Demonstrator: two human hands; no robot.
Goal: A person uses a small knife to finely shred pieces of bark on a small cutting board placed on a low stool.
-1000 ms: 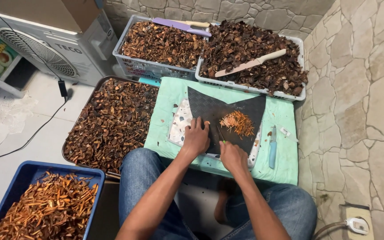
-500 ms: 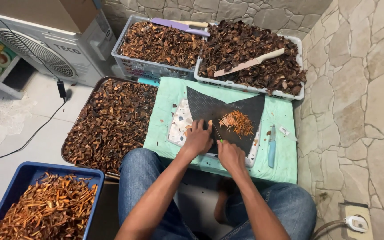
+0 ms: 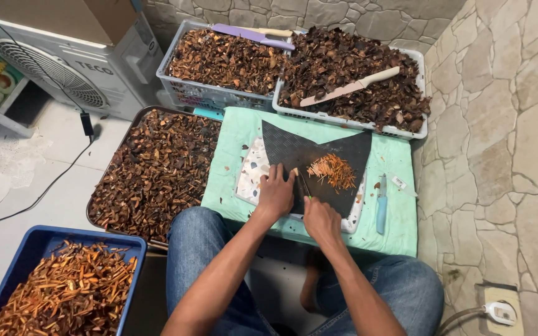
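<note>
On the pale tiled floor (image 3: 63,205) I see a green cloth (image 3: 400,218) under a black cutting mat (image 3: 337,152). My left hand (image 3: 276,191) presses a brown piece flat; my right hand (image 3: 320,219) has its grip closed round a knife (image 3: 304,185) beside the orange shreds (image 3: 332,169).

A dark mat (image 3: 319,152) is pressed by the left hand (image 3: 276,191); a knife (image 3: 304,185) is gripped in the right hand (image 3: 320,219). Orange strips (image 3: 332,170) are piled just right of the blade. Baskets (image 3: 350,121) are seen beyond.
</note>
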